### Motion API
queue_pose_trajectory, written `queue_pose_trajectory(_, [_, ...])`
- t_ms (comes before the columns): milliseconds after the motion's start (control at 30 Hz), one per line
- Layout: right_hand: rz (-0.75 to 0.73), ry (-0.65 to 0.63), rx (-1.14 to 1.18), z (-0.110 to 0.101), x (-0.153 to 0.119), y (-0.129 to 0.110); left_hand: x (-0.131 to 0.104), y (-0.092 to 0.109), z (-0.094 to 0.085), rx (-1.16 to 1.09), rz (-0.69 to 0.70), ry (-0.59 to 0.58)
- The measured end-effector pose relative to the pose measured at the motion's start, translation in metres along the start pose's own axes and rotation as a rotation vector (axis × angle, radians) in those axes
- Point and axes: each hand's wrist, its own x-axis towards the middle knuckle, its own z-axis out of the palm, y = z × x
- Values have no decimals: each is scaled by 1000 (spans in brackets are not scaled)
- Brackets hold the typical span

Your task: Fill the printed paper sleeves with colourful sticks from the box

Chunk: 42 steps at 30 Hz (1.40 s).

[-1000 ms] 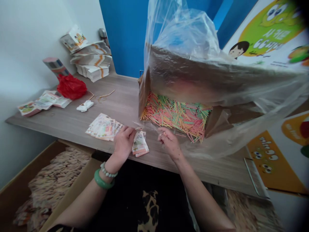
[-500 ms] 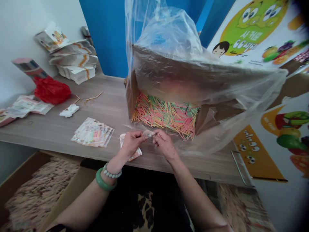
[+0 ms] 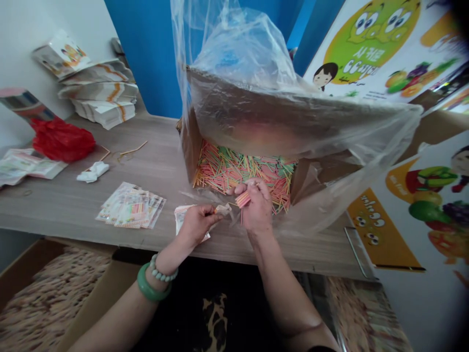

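Several short pink and yellow sticks [image 3: 243, 198] lie bundled in my right hand [image 3: 257, 208], whose fingers curl round them at the front edge of the open box. My left hand [image 3: 198, 223] pinches a small printed packet [image 3: 222, 209] just left of that bundle. Beneath my left hand, partly hidden, is a stack of flat packets [image 3: 180, 214]. The box, lined with clear plastic, holds many pink, green and yellow sticks [image 3: 234, 168]. Further left on the table, flat printed packets [image 3: 134, 208] lie in a loose pile.
A red plastic bag [image 3: 62, 140], a crumpled white tissue [image 3: 93, 172] and stacked white packs [image 3: 104, 110] are on the table's left. Clear plastic [image 3: 330, 205] spreads over the table at right. An open carton [image 3: 54, 288] stands below the table at left.
My right hand has moved up towards the box and turned, now showing a bundle of sticks. My left hand has stayed low with the packet, and the hands are further apart. The view has shifted slightly right.
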Motion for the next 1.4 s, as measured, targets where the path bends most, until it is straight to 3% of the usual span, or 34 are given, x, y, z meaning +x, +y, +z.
queue_pose_trajectory(200, [-111,-35,-160,21,-9,3,-3,13,-2,-164,34,-102])
queue_pose_trajectory(367, [-95,-90,-211,9,-19,14,-7,17,-8,-325,-28,-175])
queue_pose_trajectory(500, [-13,-155,-301,-2,-22,12,-8,14,-5,-382,-34,-148])
queue_pose_trajectory(733, [-21,-131,-290,-8,-27,3,-9,10,1,-382,-19,-101])
queue_pose_trajectory(933, [4,-193,-269,-8,-30,1,-10,6,2,-243,121,-57])
queue_pose_trajectory(1067, [84,-265,-316,-3,-29,5,-9,7,5,43,324,9])
queue_pose_trajectory(1200, [61,-211,-402,-2,-24,8,-8,16,8,276,387,113])
queue_pose_trajectory(1300, [42,-200,-515,-12,-12,6,5,24,15,93,364,98])
queue_pose_trajectory(1400, [13,-166,-602,-32,7,0,30,30,26,-240,297,22])
